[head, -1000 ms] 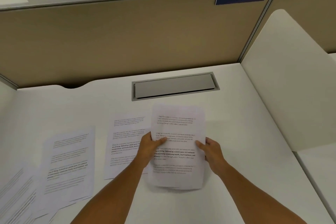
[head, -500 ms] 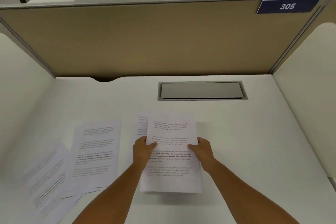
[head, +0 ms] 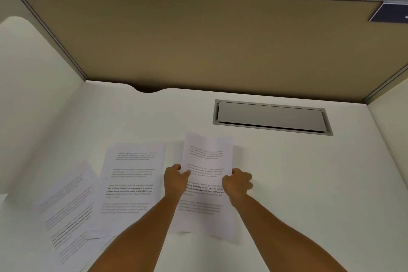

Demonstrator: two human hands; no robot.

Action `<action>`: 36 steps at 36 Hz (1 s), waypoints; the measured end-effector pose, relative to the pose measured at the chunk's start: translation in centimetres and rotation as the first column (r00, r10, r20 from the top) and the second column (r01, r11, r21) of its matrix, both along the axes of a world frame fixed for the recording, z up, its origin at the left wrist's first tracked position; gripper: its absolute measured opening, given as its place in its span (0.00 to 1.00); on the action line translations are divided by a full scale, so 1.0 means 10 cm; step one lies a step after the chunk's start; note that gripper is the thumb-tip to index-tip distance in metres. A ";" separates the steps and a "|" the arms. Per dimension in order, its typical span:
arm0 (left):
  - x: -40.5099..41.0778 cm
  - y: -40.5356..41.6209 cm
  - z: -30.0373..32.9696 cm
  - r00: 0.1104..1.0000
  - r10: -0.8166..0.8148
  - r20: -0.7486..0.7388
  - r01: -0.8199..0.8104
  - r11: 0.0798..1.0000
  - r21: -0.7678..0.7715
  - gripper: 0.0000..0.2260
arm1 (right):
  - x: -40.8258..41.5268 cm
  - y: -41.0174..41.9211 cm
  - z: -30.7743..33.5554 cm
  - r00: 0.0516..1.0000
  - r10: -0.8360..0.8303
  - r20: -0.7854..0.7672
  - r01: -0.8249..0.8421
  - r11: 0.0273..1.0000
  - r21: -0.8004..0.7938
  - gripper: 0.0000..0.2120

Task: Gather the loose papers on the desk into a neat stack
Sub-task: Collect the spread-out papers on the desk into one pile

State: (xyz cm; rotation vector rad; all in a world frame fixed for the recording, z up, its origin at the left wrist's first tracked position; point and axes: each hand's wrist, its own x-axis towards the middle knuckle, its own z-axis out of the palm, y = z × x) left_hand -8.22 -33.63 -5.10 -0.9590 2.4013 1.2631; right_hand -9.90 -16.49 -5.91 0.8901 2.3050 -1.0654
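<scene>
A bundle of printed white sheets (head: 206,157) is held over the white desk (head: 298,172), slightly bowed along its length. My left hand (head: 175,180) grips its left edge and my right hand (head: 238,183) grips its right edge. To the left, a loose printed sheet (head: 132,181) lies flat on the desk. Further left, more loose sheets (head: 66,205) lie fanned out and overlapping, tilted toward the desk's front left corner.
A grey cable flap (head: 271,117) is set into the desk behind the bundle. A tan partition (head: 209,42) closes the back, with white side dividers (head: 28,95) left and right. A blue sign (head: 390,12) sits at the top right.
The view has swung left, so the sign and flap shift right. The bundle has lifted and bowed between my hands, and it has come off the sheet that lay beneath it.
</scene>
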 end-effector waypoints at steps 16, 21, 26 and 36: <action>-0.22 0.06 -0.24 0.967 -0.177 0.184 0.213 0.956 -0.200 0.26 | -0.14 -0.12 -0.05 0.994 0.060 0.087 -0.056 0.997 -0.048 0.25; -0.23 0.04 -0.29 0.963 -0.204 0.174 0.231 0.962 -0.148 0.28 | -0.13 -0.11 -0.04 1.000 -0.012 0.013 0.013 0.990 -0.140 0.33; -0.21 0.04 -0.32 0.990 -0.103 0.095 0.096 0.992 0.075 0.34 | -0.12 -0.12 -0.03 0.993 -0.109 0.045 0.118 0.929 -0.350 0.31; -0.08 -0.01 -0.29 0.998 0.031 0.053 -0.042 0.975 0.219 0.27 | 0.02 -0.10 0.03 0.995 -0.100 -0.012 0.084 0.891 -0.446 0.18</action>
